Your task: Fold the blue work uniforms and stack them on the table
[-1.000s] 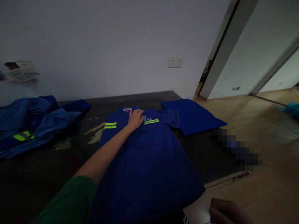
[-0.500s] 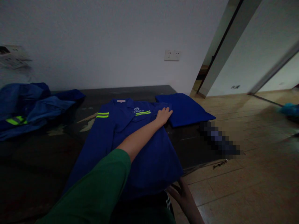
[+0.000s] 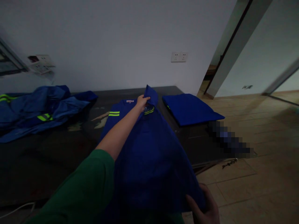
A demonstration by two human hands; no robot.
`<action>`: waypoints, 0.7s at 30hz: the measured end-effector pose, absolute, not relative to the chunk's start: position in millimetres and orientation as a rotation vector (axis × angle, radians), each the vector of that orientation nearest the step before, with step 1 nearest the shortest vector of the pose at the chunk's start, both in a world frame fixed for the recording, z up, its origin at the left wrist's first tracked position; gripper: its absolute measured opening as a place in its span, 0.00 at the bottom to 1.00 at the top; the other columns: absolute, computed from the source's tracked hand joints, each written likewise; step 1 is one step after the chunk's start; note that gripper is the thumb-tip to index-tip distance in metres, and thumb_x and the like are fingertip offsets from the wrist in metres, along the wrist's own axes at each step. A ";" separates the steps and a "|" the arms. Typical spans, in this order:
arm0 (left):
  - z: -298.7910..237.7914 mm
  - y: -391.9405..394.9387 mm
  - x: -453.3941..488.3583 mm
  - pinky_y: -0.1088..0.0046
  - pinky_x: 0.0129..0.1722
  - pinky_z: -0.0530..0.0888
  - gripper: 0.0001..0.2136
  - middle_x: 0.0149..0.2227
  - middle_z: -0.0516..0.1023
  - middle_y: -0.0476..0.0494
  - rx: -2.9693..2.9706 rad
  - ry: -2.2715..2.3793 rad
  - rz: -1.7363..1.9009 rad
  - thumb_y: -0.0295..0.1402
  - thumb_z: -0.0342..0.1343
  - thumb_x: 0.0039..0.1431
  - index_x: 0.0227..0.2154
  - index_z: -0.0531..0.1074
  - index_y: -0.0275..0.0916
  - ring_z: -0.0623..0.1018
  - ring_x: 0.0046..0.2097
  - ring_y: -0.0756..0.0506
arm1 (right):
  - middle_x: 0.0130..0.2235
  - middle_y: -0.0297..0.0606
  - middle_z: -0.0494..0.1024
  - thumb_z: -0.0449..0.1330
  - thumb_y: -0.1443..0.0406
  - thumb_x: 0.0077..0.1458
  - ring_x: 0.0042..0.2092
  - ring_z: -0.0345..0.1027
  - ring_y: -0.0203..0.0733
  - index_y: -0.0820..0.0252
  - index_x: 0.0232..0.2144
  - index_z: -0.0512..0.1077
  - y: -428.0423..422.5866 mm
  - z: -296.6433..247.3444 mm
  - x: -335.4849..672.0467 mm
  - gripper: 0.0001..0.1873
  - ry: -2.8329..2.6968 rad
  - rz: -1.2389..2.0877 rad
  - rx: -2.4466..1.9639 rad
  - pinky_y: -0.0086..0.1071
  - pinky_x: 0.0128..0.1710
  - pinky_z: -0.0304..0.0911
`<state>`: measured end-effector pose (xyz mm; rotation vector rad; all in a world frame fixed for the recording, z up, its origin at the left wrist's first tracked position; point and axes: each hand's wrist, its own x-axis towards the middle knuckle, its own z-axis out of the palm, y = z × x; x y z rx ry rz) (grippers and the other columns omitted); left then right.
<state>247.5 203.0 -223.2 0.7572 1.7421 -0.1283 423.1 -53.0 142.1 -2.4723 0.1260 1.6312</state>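
A dark blue work jacket (image 3: 144, 146) with yellow-green stripes lies on the dark table, its collar toward the wall. Stretched across it, my left hand (image 3: 143, 100) pinches the fabric near the shoulder on the right side. A flap of that cloth stands up above the fingers, partly covering the chest emblem. At the lower right, my right hand (image 3: 205, 203) grips the jacket's bottom corner, thumb on top and fingers mostly hidden beneath. The jacket's right edge is pulled taut between both hands.
A folded blue garment (image 3: 191, 109) lies right of the jacket on the dark table (image 3: 58, 165). Crumpled blue clothing (image 3: 44, 109) with yellow-green stripes is heaped at the left. Behind stands a wall with a socket (image 3: 179, 57). A blurred-out item (image 3: 229, 140) sits at the table's right edge.
My left hand has moved left with the shoulder cloth, lifting a flap of it. My right hand has come up from below the hem and now grips its corner. The view has turned slightly left.
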 end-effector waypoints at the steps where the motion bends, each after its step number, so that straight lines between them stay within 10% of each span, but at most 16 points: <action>1: -217.1 211.5 229.2 0.70 0.37 0.78 0.12 0.39 0.80 0.42 0.719 1.762 -0.086 0.27 0.55 0.55 0.43 0.71 0.35 0.80 0.37 0.46 | 0.40 0.41 0.78 0.66 0.54 0.45 0.41 0.73 0.51 0.55 0.37 0.72 -46.0 145.0 418.7 0.18 0.009 1.631 -2.475 0.38 0.40 0.70; 9: -167.9 217.1 100.7 0.67 0.38 0.78 0.11 0.42 0.78 0.41 0.557 1.973 0.010 0.25 0.57 0.54 0.41 0.71 0.36 0.80 0.37 0.47 | 0.37 0.39 0.76 0.56 0.69 0.49 0.38 0.68 0.44 0.53 0.51 0.66 12.0 135.9 356.7 0.24 -1.305 1.742 -1.409 0.37 0.38 0.62; 17: -153.3 176.7 54.7 0.67 0.48 0.74 0.34 0.54 0.72 0.37 0.687 2.090 -0.096 0.18 0.58 0.47 0.59 0.59 0.40 0.77 0.48 0.45 | 0.41 0.40 0.75 0.55 0.72 0.46 0.43 0.65 0.44 0.57 0.54 0.65 -14.9 131.9 316.9 0.30 -1.681 2.039 -1.318 0.39 0.46 0.56; 21: -153.7 182.4 55.5 0.67 0.54 0.70 0.29 0.54 0.72 0.39 0.988 1.953 -0.212 0.16 0.54 0.46 0.55 0.67 0.36 0.74 0.52 0.43 | 0.33 0.38 0.74 0.52 0.74 0.47 0.36 0.65 0.41 0.59 0.45 0.68 -17.6 132.7 318.0 0.21 -1.570 1.812 -1.370 0.38 0.41 0.56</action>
